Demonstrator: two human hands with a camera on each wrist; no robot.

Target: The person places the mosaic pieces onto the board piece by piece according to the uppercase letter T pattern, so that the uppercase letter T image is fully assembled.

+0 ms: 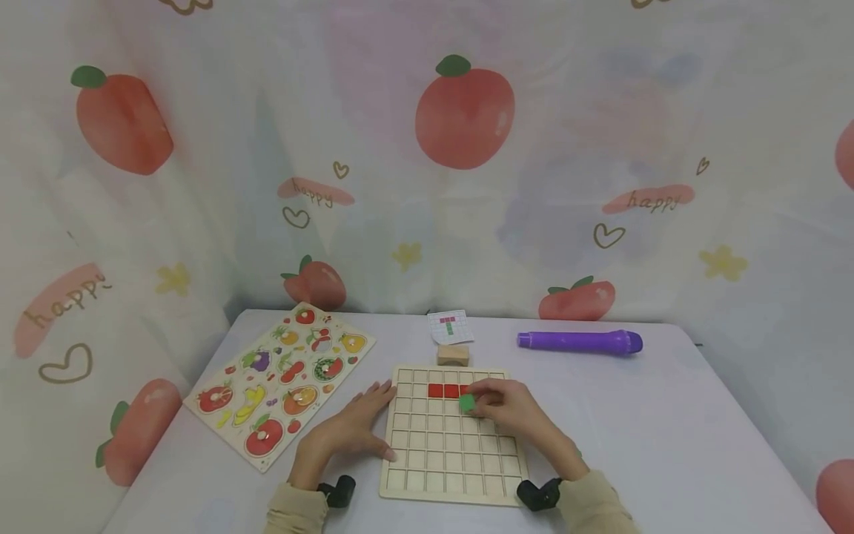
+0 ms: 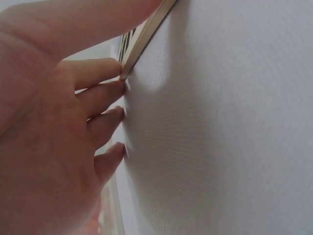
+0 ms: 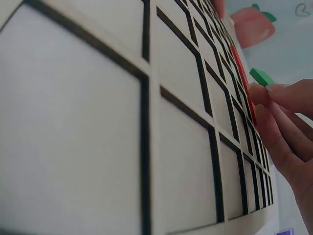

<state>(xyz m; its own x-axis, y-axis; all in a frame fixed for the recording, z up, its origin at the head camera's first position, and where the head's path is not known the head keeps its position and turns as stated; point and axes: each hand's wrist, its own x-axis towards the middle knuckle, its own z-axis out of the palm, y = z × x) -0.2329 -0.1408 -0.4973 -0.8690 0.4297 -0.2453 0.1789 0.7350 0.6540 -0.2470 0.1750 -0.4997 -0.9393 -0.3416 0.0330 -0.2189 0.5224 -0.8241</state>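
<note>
My right hand [image 1: 508, 408] pinches a green square block [image 1: 467, 403] between thumb and fingers, close over a wooden grid board [image 1: 427, 443]. In the right wrist view the green block [image 3: 262, 77] stands tilted at the fingertips, above the board's surface. Three red squares [image 1: 451, 391] sit side by side in an upper row of the grid, the right one partly covered by my fingers. My left hand [image 1: 353, 426] lies at the board's left edge with its fingers spread, the thumb on the rim; in the left wrist view its fingertips [image 2: 117, 115] touch the white table.
Behind the board stands a small wooden block [image 1: 453, 356], with a pattern card [image 1: 450, 327] showing pink and green squares beyond it. A fruit puzzle board [image 1: 333, 371] lies at the left. A purple microphone-shaped object [image 1: 579, 343] lies at the back right of the table [image 1: 640, 430].
</note>
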